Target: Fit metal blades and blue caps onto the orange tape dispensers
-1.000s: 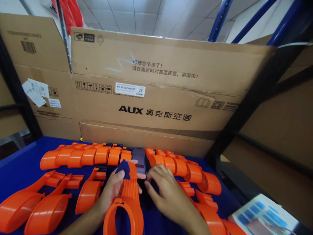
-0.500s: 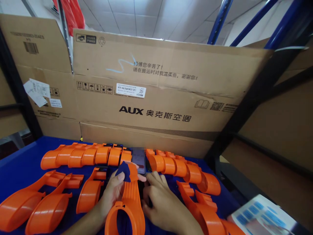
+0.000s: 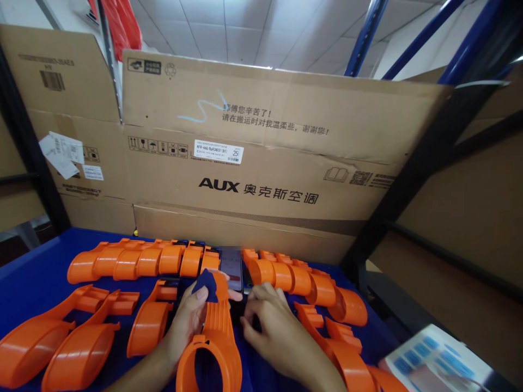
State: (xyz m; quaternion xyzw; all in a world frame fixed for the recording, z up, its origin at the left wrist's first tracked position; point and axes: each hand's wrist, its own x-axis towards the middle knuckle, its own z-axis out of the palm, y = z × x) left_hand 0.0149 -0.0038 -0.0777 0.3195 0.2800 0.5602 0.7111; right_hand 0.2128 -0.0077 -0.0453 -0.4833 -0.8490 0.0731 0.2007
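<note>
My left hand (image 3: 184, 321) is closed around an orange plastic piece with a ring-shaped end (image 3: 220, 324). Its ring points toward me, and my thumb presses a dark blue patch (image 3: 205, 285) at the upper end. Just to the right, apart from the piece, my right hand (image 3: 275, 332) is curled, thumb close to the fingers. Whatever lies within those fingers is hidden. A phone (image 3: 232, 265) stands just beyond both hands, its lower part partly covered by my left fingers.
Several similar orange pieces (image 3: 116, 264) line the back left of the blue surface (image 3: 24, 256), more (image 3: 302, 280) the back right. Larger ones (image 3: 81, 354) lie front left. A cardboard sheet (image 3: 261, 136) stands behind. Printed paper (image 3: 441, 359) lies front right, beside a black post (image 3: 408, 163).
My right hand has drawn slightly right, away from the orange piece, leaving a wider gap. My left hand and its piece have hardly moved.
</note>
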